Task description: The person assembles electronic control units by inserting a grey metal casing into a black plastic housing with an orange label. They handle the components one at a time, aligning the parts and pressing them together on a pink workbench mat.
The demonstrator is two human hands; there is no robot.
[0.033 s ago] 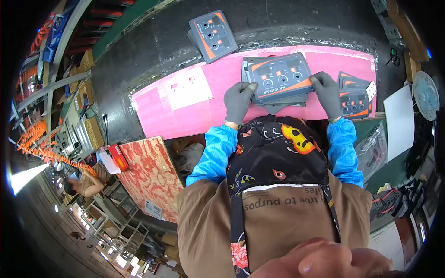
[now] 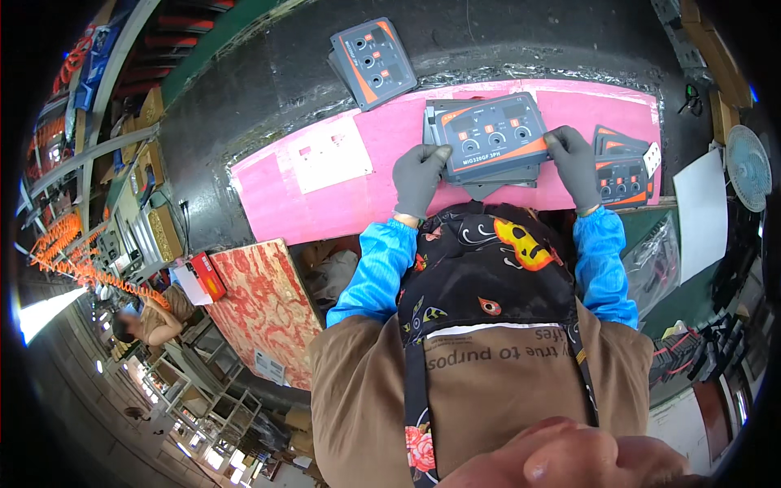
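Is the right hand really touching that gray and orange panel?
Touching: the head view shows the right hand gripping the panel by its right edge.

The left fingers have room leftward over the pink mat; overlapping panels block the way rightward.
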